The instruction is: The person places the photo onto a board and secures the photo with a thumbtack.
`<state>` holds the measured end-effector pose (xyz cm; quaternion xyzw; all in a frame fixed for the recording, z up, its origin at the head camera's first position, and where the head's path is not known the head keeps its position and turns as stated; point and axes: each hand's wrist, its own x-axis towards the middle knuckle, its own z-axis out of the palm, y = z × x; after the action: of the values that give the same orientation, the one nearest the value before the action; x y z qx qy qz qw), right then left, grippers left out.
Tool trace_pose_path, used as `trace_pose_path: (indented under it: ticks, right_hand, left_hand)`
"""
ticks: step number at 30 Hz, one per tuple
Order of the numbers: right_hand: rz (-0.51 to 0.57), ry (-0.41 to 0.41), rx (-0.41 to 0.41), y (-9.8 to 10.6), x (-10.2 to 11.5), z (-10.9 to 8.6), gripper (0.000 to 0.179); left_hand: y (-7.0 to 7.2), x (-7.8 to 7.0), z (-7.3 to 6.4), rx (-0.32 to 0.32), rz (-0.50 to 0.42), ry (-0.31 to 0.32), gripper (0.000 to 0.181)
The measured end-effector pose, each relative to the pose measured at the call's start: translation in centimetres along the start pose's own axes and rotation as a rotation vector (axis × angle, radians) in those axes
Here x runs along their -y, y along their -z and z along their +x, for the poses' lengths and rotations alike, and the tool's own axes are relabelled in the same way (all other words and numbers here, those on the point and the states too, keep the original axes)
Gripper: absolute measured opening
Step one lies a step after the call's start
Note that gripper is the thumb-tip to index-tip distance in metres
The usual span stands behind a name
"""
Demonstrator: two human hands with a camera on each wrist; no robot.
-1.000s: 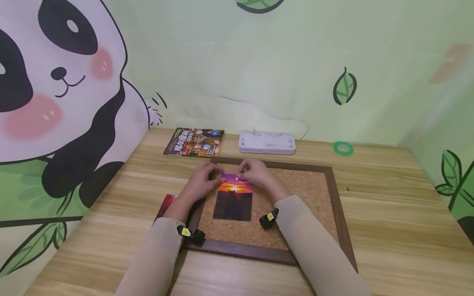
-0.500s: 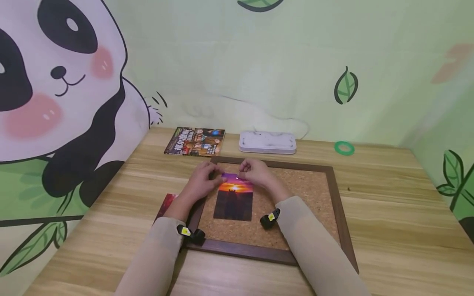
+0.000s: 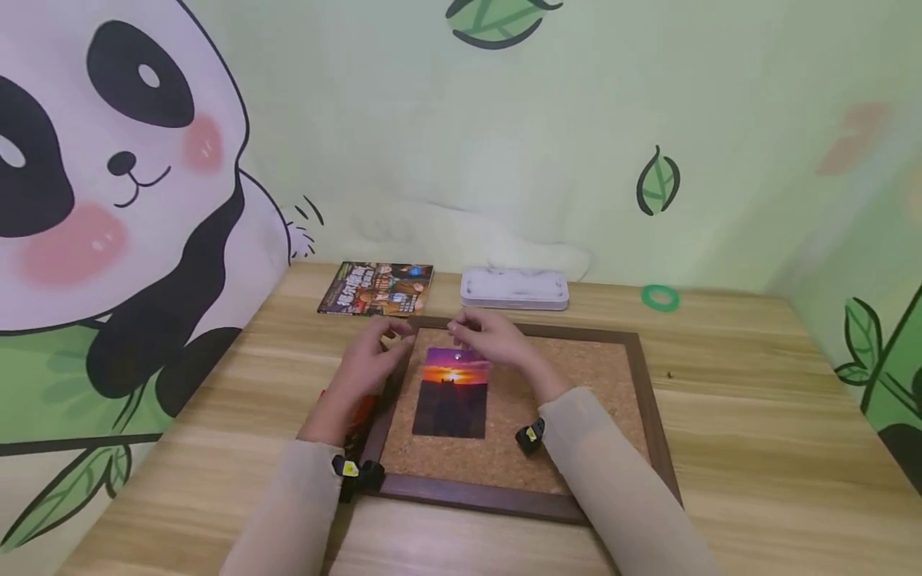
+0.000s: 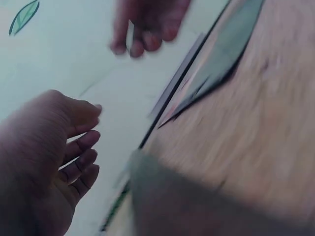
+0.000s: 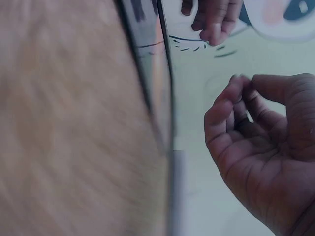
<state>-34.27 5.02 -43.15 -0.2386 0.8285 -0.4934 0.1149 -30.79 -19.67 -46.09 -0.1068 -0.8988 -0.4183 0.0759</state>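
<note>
A sunset photo (image 3: 450,396) lies on the framed corkboard (image 3: 562,448), with a small shiny pushpin (image 3: 457,357) at its top edge. My right hand (image 3: 493,336) hovers just above that edge, fingers loosely curled and thumb tip close to a fingertip. In the right wrist view nothing shows between the fingertips of the right hand (image 5: 261,128). Off the photo's upper left, my left hand (image 3: 374,356) hangs over the board's left frame. Its fingers are relaxed and hold nothing, as the left hand (image 4: 59,152) shows in its wrist view.
Behind the board, a comic-style book (image 3: 378,288) lies at the left and a white tin case (image 3: 515,289) beside it. A green ring (image 3: 659,298) sits at the back right. Something red (image 3: 363,412) lies partly hidden under the left forearm. The wall (image 3: 403,120) rises behind the table.
My left hand has let go of the photo's corner and drawn left. My right hand has lifted off the pushpin, which stays at the photo's top. The head view has tilted slightly.
</note>
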Motion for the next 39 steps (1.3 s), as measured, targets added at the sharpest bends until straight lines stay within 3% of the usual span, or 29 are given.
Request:
trace_pose_path:
  ticks: [4, 12, 17, 23, 30, 36, 39]
  right_hand:
    - [-0.005, 0.071, 0.079, 1.1, 1.7, -0.4, 0.022]
    - [-0.005, 0.084, 0.092, 4.5, 1.9, -2.9, 0.023]
    - [0.013, 0.045, 0.033, 7.6, 0.9, -5.0, 0.021]
    - [0.044, 0.012, -0.077, 11.7, -0.9, -7.6, 0.023]
    - [-0.029, -0.063, -0.191, 15.9, -3.2, -11.5, 0.031]
    - [-0.033, -0.106, -0.247, 18.3, -5.7, -14.8, 0.04]
    - [-0.047, -0.151, -0.259, 19.0, -7.3, -16.1, 0.047]
  left_hand:
    - [1.7, 0.6, -0.6, -0.039, 0.024, 0.014, 0.029]
    - [4.1, 1.7, -1.5, 0.011, 0.089, 0.057, 0.035]
    - [6.2, 2.2, -1.9, 0.057, 0.112, 0.096, 0.046]
    - [9.1, 3.0, -2.7, 0.051, 0.175, 0.128, 0.054]
    - [10.9, 4.0, -3.7, 0.057, 0.216, 0.175, 0.054]
    - [11.3, 5.0, -4.9, 0.216, 0.248, 0.312, 0.067]
    - [11.2, 5.4, -5.5, 0.269, 0.273, 0.344, 0.073]
